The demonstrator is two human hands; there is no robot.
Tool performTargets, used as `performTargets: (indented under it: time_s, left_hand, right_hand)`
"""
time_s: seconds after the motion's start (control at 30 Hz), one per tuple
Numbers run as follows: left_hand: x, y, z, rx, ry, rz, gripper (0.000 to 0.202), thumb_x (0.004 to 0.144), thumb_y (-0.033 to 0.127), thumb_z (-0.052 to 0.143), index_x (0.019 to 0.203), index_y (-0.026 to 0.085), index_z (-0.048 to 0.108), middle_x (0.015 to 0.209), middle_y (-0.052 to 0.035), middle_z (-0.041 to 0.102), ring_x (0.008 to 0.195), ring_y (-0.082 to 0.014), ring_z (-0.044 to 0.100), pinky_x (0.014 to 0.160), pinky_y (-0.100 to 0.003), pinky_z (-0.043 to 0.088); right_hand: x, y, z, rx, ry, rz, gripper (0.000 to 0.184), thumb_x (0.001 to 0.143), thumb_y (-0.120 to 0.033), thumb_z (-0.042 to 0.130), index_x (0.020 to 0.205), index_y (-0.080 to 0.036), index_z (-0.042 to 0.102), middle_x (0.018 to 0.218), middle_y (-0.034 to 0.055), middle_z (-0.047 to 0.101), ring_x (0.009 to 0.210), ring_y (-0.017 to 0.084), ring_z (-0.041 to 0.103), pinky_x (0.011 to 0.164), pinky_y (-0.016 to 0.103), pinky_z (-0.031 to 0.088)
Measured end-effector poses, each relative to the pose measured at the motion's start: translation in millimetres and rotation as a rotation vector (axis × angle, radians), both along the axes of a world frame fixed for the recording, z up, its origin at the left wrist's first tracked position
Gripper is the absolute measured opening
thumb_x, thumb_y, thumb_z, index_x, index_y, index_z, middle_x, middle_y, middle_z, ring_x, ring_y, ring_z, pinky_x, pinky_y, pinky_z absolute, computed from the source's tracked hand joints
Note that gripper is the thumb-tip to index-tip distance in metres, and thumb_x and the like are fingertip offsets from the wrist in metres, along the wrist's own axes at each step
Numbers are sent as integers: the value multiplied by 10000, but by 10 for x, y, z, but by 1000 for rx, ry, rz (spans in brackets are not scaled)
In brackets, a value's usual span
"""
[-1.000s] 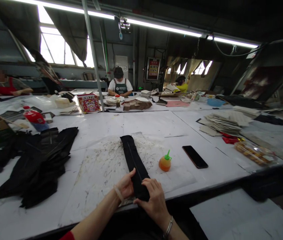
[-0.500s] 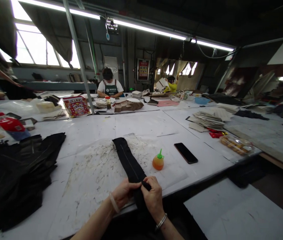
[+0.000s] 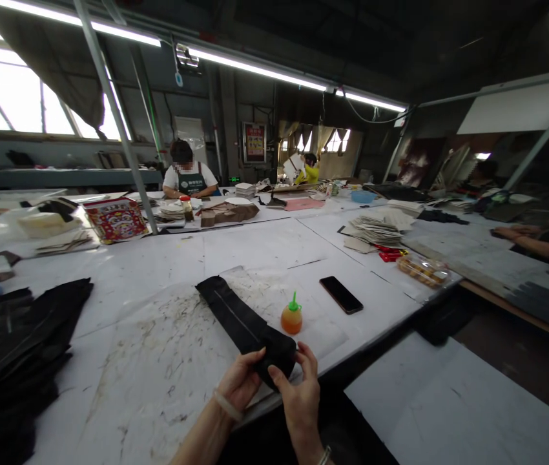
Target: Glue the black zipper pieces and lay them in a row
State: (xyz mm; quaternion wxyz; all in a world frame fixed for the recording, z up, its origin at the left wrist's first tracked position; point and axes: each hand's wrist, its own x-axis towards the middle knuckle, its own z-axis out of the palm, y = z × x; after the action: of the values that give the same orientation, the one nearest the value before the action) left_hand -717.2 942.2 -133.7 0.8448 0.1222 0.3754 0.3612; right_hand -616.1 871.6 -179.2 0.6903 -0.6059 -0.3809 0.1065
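Note:
A long black fabric strip (image 3: pixel 236 314) with a pale line down its middle lies slantwise on the table, its near end lifted at the edge. My left hand (image 3: pixel 244 381) pinches the near part between thumb and fingers. On the other side, my right hand (image 3: pixel 298 387) grips the curled near end, thumb on the face and fingers at its right edge. Just beyond my right hand stands a small round bottle (image 3: pixel 292 318) of orange liquid with a green spout. A dark phone (image 3: pixel 341 294) lies to the right of it.
Black fabric pieces (image 3: pixel 17 361) are heaped at the left. Dark thread scraps litter the white table covering (image 3: pixel 148 361). Further right are a stack of grey pieces (image 3: pixel 374 231) and a clear food box (image 3: pixel 422 268). A person in an apron (image 3: pixel 190 174) sits across the table.
The strip's near end has been raised and curled to the right above the table edge. My right hand has opened from a tight pinch to a wider grip. The view has turned right.

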Motion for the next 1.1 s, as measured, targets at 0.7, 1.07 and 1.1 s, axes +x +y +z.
performTargets:
  time_s: [0.7,1.07,1.1]
  left_hand:
    - [-225,-240,-14,146,257,49,153,858,232,653,949,111,672,790,-82,735,653,-185,686,625,-265,556]
    - [-415,-329,29,272,171,-58,393,734,343,782,1036,108,696,948,-137,740,910,-277,704,856,-354,539]
    - [-444,-312,8,315,218,-80,420,691,319,813,1034,106,698,944,-136,741,900,-273,703,849,-345,534]
  right_hand:
    - [204,304,533,-237,-331,815,193,714,-58,602,617,-213,664,697,1,615,742,176,595,717,292,463]
    - [72,675,331,-544,190,847,443,584,-240,775,995,-160,631,875,37,674,738,192,630,638,303,511]
    - [56,682,307,-573,233,897,396,593,-255,765,954,-147,644,833,40,689,720,198,643,619,301,517]
